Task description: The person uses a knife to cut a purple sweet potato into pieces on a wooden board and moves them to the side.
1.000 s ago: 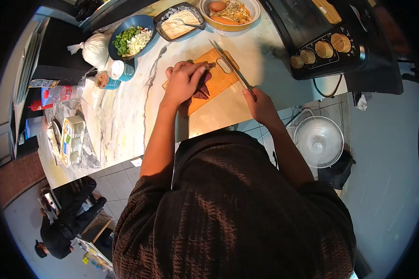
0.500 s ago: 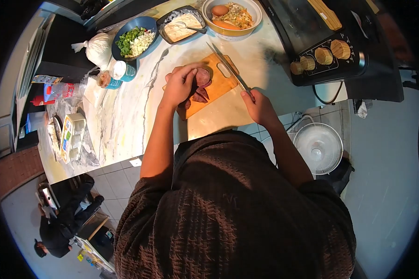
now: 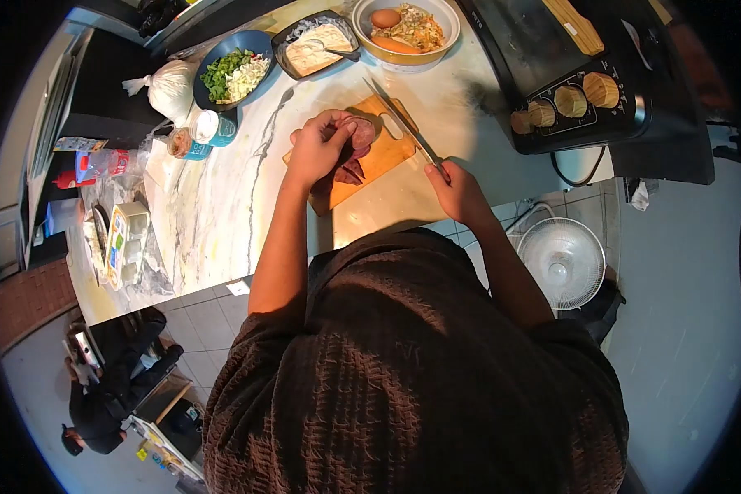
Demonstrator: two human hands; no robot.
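A wooden cutting board (image 3: 395, 151) lies near the counter's front edge. Over it, my left hand (image 3: 318, 150) is closed, pinching a round, reddish-pink slice (image 3: 362, 134) that looks like cured meat. Darker cut pieces of the same colour (image 3: 350, 171) rest on the board under and beside that hand. My right hand (image 3: 455, 193) grips a long kitchen knife (image 3: 410, 125) by its handle. The blade points away from me, slanting up and left across the board's right side, apart from the slice. My left fingers partly hide the slice.
Along the back stand a blue bowl of chopped greens (image 3: 219, 76), a dark dish of creamy mix with a spoon (image 3: 306, 51), and a bowl with eggs (image 3: 387, 45). A black electric griddle (image 3: 543, 74) is on the right. Jars (image 3: 214, 129) and an egg carton (image 3: 129, 244) are left.
My left hand has shifted slightly, and the slice in its fingers now sits a little further right and is tilted differently. The knife has barely moved.
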